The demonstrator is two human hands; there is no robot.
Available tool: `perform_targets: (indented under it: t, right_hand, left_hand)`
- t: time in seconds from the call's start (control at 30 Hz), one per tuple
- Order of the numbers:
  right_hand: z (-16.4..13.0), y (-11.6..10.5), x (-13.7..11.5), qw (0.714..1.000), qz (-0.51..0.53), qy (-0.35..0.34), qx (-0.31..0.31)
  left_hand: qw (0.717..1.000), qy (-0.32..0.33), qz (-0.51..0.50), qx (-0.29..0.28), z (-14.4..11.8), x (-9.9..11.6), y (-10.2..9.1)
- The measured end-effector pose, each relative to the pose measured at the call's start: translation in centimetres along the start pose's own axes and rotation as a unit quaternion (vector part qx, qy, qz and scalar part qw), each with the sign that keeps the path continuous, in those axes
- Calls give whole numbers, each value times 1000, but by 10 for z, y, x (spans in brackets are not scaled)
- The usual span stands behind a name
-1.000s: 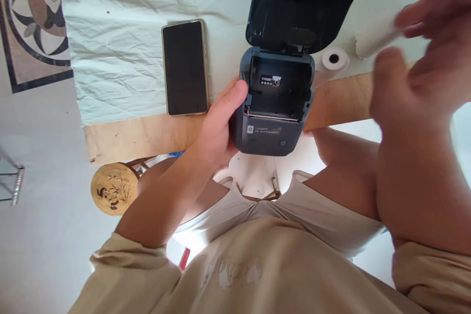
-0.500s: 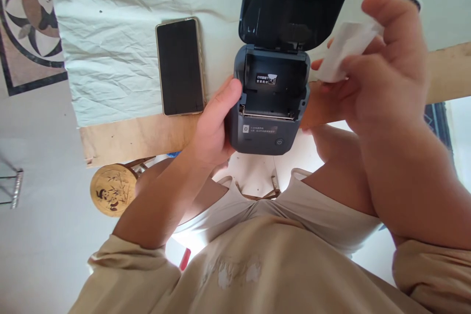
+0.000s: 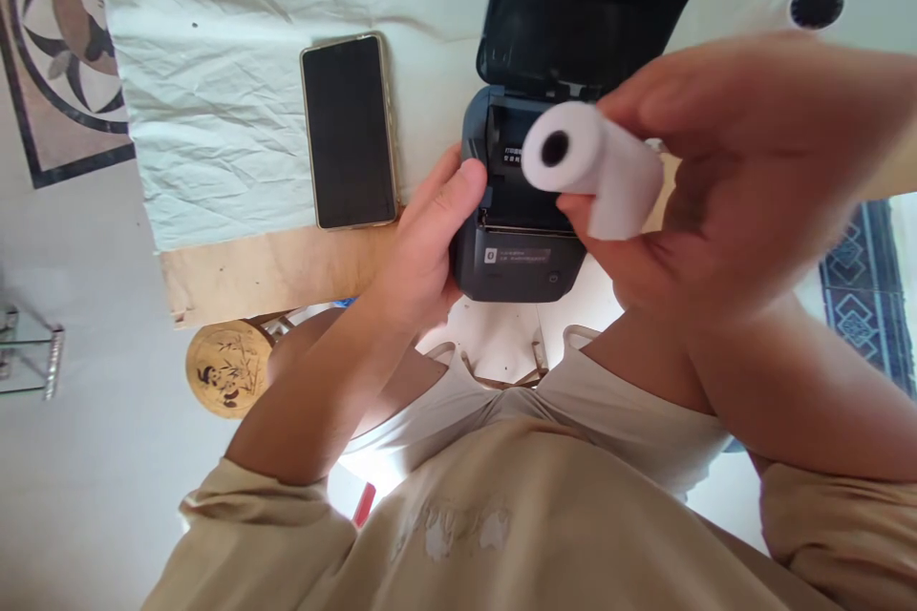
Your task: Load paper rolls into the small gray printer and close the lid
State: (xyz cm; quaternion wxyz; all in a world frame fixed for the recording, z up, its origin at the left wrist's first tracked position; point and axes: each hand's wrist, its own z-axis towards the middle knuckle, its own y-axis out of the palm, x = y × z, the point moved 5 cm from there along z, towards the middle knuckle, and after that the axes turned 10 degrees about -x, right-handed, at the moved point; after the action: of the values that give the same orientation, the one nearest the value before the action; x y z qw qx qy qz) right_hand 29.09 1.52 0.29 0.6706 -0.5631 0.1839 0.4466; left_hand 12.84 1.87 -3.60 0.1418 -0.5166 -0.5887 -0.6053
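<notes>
My left hand [image 3: 434, 243] grips the left side of a dark label printer [image 3: 516, 272], its thumb on the rim. The printer's black lid [image 3: 573, 29] is swung up, and the paper bay shows a small printed sticker inside. In my right hand [image 3: 731, 181] is a small white paper roll [image 3: 627, 177], pinched between thumb and fingers. The roll hangs over the right part of the bay, its hollow end facing left and a loose flap of paper hanging down. Motion blurs the right hand, and the roll hides part of the bay.
A phone [image 3: 351, 129] with a dark screen lies left of the printer on a pale wrinkled cloth [image 3: 215, 95]. The table's wooden edge [image 3: 279, 272] runs below it. A dark round object [image 3: 817, 7] sits at upper right. A wooden stool [image 3: 229, 368] stands below the table.
My right hand has brought the paper roll left, over the printer's bay, and turned it so its hollow end shows. The printer has shifted slightly right in my left hand.
</notes>
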Motion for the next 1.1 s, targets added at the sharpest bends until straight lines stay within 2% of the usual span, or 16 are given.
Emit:
perform_targets:
  t: [0.07, 0.17, 0.27, 0.37, 0.47, 0.57, 0.67, 0.73, 0.83, 0.87, 1.0, 1.1]
  right_hand:
    - [2, 5, -13, 994, -64, -73, 48]
    - [1, 6, -22, 979, -140, -134, 67]
    - [-2, 4, -20, 976, -130, -162, 68]
    - [-8, 4, -25, 965, -110, -224, 85]
    - [-12, 11, -32, 964, -75, -245, 72]
    - [-14, 18, -37, 960, -99, -258, 37]
    - [-16, 14, -33, 954, -88, -285, 25]
    - [-16, 2, -22, 963, -62, -254, 64]
    - [-9, -12, -1, 986, -32, -106, 125]
    - [-7, -14, 3, 988, -6, -79, 136]
    - [-1, -9, 4, 976, 148, -60, 150]
    - [-2, -5, 5, 969, 185, -21, 161]
  left_hand:
    - [1000, -7, -11, -5, -1, -1, -1]
    - [1000, 2, -14, 5, -2, 0, -2]
    - [1000, 14, -6, -3, -2, 2, 0]
    - [1000, 27, -11, -9, -3, 2, 1]
    - [999, 41, -17, -17, -4, 3, -1]
    - [999, 27, 11, -33, -5, 4, -3]
    - [999, 23, 31, -34, -7, 7, -3]
    - [998, 25, 40, -30, -8, 9, -3]
    - [997, 24, 70, -39, -8, 9, -3]
    - [995, 24, 83, -46, -8, 9, -4]
    - [989, 27, 117, -84, -6, 7, -8]
    - [987, 29, 129, -96, -5, 5, -12]
